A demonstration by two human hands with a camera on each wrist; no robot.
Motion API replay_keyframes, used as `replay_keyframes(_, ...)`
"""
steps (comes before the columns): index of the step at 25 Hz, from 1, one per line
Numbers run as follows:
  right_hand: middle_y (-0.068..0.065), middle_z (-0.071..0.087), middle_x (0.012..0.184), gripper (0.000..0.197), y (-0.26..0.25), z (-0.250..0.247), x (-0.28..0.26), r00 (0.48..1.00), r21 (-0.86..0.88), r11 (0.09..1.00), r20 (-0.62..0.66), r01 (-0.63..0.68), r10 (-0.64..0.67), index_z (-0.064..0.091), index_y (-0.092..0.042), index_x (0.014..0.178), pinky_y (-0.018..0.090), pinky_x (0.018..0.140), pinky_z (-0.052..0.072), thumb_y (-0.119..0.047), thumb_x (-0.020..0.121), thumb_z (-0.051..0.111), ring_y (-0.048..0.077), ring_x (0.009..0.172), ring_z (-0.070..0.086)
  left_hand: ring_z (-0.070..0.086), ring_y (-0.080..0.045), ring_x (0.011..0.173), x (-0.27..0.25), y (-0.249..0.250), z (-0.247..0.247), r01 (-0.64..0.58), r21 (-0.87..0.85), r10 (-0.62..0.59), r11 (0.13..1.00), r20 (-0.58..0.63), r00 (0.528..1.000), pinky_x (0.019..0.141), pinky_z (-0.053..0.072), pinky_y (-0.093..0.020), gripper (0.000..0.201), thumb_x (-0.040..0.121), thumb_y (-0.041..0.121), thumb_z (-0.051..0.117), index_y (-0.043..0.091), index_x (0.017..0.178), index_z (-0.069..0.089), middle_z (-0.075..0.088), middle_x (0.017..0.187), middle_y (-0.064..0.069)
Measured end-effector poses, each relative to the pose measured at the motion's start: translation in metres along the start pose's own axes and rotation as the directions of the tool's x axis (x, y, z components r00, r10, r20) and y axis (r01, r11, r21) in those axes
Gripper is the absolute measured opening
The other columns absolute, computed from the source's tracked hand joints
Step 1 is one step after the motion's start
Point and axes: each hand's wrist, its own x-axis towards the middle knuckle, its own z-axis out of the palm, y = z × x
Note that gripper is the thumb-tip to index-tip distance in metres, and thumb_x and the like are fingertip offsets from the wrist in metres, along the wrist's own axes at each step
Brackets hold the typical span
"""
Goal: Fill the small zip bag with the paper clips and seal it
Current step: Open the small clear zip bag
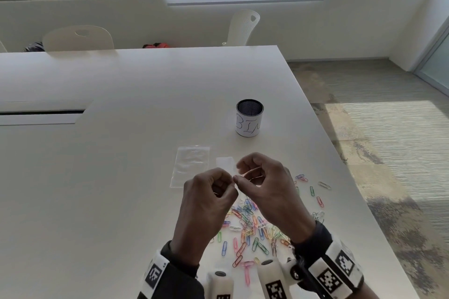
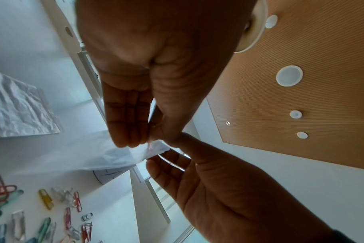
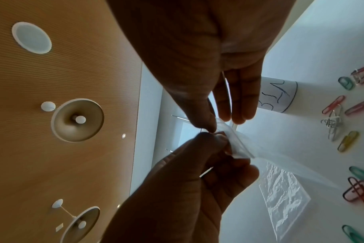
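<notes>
Both hands hover above the table and pinch the top edge of the small clear zip bag (image 1: 224, 164). My left hand (image 1: 229, 183) holds one lip between thumb and fingers, and my right hand (image 1: 239, 175) holds the lip facing it. In the left wrist view the small zip bag (image 2: 135, 154) hangs down from the left hand (image 2: 151, 141). The right wrist view has the right hand (image 3: 222, 125) pinching the small zip bag (image 3: 239, 148) just above the left hand's fingertips (image 3: 206, 137). Coloured paper clips (image 1: 250, 223) lie scattered on the table below the hands. I see no clips inside the bag.
A larger crumpled clear bag (image 1: 192, 167) lies flat on the white table (image 1: 109, 177), left of the hands. A mesh cup with a paper label (image 1: 249, 118) stands further back. The table's right edge (image 1: 340, 160) is close to the outermost clips. Chairs stand at the far side.
</notes>
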Motion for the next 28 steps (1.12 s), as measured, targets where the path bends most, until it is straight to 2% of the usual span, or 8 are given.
replay_keyframes(4,-0.002,0.076,0.073,0.009,-0.003,0.001,0.004,0.999,0.027,1.0,-0.032,0.006,-0.005,0.075,-0.019,0.085,0.028,0.067,0.064,-0.015,0.091,0.08,0.008,0.066,0.073,0.074,-0.001,0.076,0.0,0.001,0.001,-0.039,0.01,0.04,0.999,-0.037,0.999,0.064,0.059,-0.016,0.007,0.092,0.021,0.08,0.024,0.09,0.074,0.075,0.076,0.01)
replay_keyframes(8,-0.002,0.075,0.069,0.012,-0.006,0.002,0.004,1.0,0.004,1.0,-0.031,0.005,-0.005,0.074,-0.019,0.082,0.031,0.065,0.065,-0.014,0.091,0.08,0.01,0.062,0.073,0.074,-0.004,0.073,0.003,-0.002,0.002,-0.053,0.012,0.054,0.999,-0.068,0.996,0.064,0.063,-0.023,0.013,0.093,0.017,0.079,0.025,0.088,0.07,0.073,0.075,0.009)
replay_keyframes(14,-0.003,0.069,0.066,0.015,-0.006,0.001,0.005,0.996,-0.168,0.986,-0.09,-0.009,-0.006,0.066,-0.021,0.076,0.033,0.06,0.062,-0.017,0.086,0.076,0.01,0.061,0.069,0.07,-0.01,0.067,0.007,-0.001,0.001,-0.071,0.116,0.089,0.991,-0.155,0.984,0.059,0.053,-0.017,0.021,0.088,0.01,0.077,0.022,0.076,0.064,0.068,0.072,0.007)
replay_keyframes(16,-0.004,0.067,0.065,0.016,-0.004,-0.002,0.007,0.995,-0.226,0.973,-0.094,-0.042,0.022,0.063,-0.021,0.075,0.03,0.059,0.059,-0.019,0.086,0.075,0.009,0.061,0.066,0.069,-0.01,0.065,0.01,-0.003,-0.001,-0.074,0.138,0.1,0.988,-0.19,0.977,0.058,0.054,-0.019,0.023,0.087,0.01,0.077,0.022,0.075,0.062,0.067,0.072,0.008)
replay_keyframes(20,-0.006,0.065,0.07,0.018,-0.003,-0.005,0.009,0.994,-0.295,0.953,-0.099,-0.064,0.036,0.06,-0.023,0.08,0.022,0.059,0.052,-0.024,0.09,0.075,0.007,0.064,0.063,0.066,-0.004,0.065,0.012,-0.004,-0.003,-0.12,0.201,0.165,0.972,-0.227,0.96,0.062,0.053,-0.014,0.023,0.09,0.01,0.078,0.02,0.08,0.06,0.064,0.077,0.01)
replay_keyframes(22,-0.006,0.064,0.073,0.018,-0.007,-0.003,0.01,0.996,-0.255,0.966,-0.078,-0.049,0.03,0.059,-0.023,0.089,0.022,0.06,0.053,-0.03,0.091,0.075,0.006,0.064,0.062,0.068,-0.002,0.065,0.011,0.0,0.0,-0.146,0.187,0.186,0.971,-0.217,0.958,0.063,0.055,-0.012,0.019,0.093,0.013,0.077,0.02,0.085,0.061,0.067,0.076,0.01)
replay_keyframes(24,-0.004,0.063,0.074,0.027,-0.011,0.0,0.011,0.998,-0.202,0.977,-0.013,-0.062,0.06,0.055,-0.023,0.098,0.022,0.059,0.054,-0.035,0.09,0.078,0.007,0.063,0.061,0.07,-0.001,0.065,0.01,0.003,0.004,-0.151,0.162,0.184,0.975,-0.217,0.959,0.064,0.058,-0.016,0.016,0.095,0.016,0.076,0.021,0.089,0.062,0.069,0.074,0.01)
replay_keyframes(28,-0.005,0.056,0.07,0.029,-0.006,0.003,0.012,0.993,-0.189,0.977,0.05,-0.099,0.111,0.049,-0.023,0.098,0.025,0.052,0.048,-0.019,0.087,0.076,0.006,0.056,0.049,0.069,-0.002,0.062,0.012,0.003,0.005,-0.13,0.18,0.165,0.975,-0.196,0.967,0.061,0.06,-0.024,0.023,0.092,0.014,0.08,0.023,0.087,0.06,0.068,0.071,0.01)
